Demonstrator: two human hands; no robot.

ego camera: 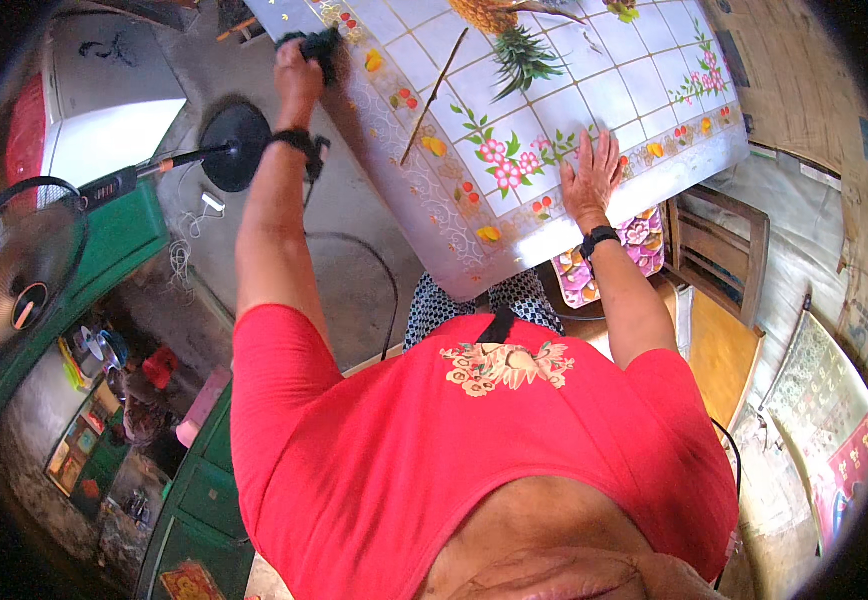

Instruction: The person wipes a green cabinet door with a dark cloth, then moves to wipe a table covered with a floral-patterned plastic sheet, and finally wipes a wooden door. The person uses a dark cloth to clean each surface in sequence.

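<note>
My left hand (299, 86) grips a bunched dark cloth (319, 54) at the left edge of the table. Palm down, my right hand (593, 176) rests on the tablecloth (599, 94) near its near edge, with the fingers slightly spread and nothing held. The cloth's surface is glossy and pale, with a grid, pink flowers and small fruit along the border. Between the hands, a thin dark stick (435, 94) lies slantwise across the border. A pineapple (520, 56) appears further up, seemingly part of the print. Both wrists carry dark bands.
A standing fan (21, 270) with a round black base (235, 146) is to the left, beside a green cabinet (198, 487). White cable (183, 255) lies on the floor. At right are a wooden chair (726, 247) and a floral cushion (640, 236).
</note>
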